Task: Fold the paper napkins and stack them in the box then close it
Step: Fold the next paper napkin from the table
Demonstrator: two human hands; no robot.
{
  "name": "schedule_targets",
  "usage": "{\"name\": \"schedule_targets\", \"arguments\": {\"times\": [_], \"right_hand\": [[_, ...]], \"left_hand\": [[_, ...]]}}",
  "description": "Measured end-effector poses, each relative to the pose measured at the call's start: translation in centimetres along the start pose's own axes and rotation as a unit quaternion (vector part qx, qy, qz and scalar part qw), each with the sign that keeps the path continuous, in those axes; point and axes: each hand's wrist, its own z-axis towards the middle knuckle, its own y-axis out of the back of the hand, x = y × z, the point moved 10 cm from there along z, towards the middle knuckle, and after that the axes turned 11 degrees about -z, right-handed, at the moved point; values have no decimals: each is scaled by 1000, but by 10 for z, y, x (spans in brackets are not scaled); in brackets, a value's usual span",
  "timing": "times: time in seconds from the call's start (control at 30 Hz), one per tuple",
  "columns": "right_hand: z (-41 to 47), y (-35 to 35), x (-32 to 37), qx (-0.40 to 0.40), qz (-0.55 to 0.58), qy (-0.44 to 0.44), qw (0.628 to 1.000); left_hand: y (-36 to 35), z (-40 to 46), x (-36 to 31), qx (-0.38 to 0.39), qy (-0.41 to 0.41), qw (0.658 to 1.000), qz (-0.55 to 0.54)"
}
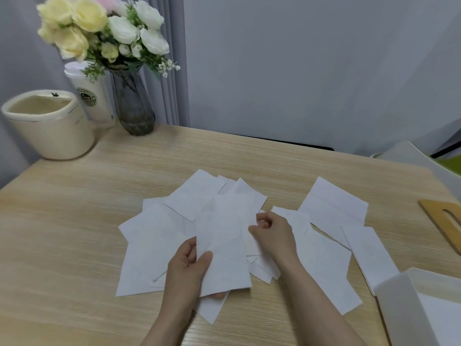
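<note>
Several white paper napkins [154, 236] lie fanned out on the wooden table [74, 221], with more napkins [334, 208] spread to the right. My left hand [187, 265] grips the lower part of one folded napkin [222, 245], thumb on top, lifted a little above the pile. My right hand [272, 233] sits just right of that napkin with its fingers curled at the napkin's upper right edge. The white box [399, 303] stands open at the bottom right corner, with white paper inside.
A wooden lid with a slot [441, 218] lies at the right edge. At the back left stand a cream bin [50, 126], a paper cup [92, 96] and a glass vase of flowers [134, 106]. A white and green chair [424, 161] is at the far right.
</note>
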Motion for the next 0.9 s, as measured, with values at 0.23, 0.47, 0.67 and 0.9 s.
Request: {"name": "schedule_targets", "arguments": {"times": [0.23, 0.47, 0.67, 0.9], "right_hand": [[-4, 35, -9, -58, -48, -2, 997], [-9, 57, -26, -84, -67, 5, 994], [-17, 65, -47, 6, -18, 11, 1000], [-27, 67, -59, 22, -43, 6, 999]], "left_hand": [[2, 1, 3, -5, 3, 1000, 7], [-2, -1, 1, 8, 5, 1000, -3], [-4, -1, 0, 15, 10, 1000, -2], [-3, -2, -1, -15, 9, 1000, 1]]}}
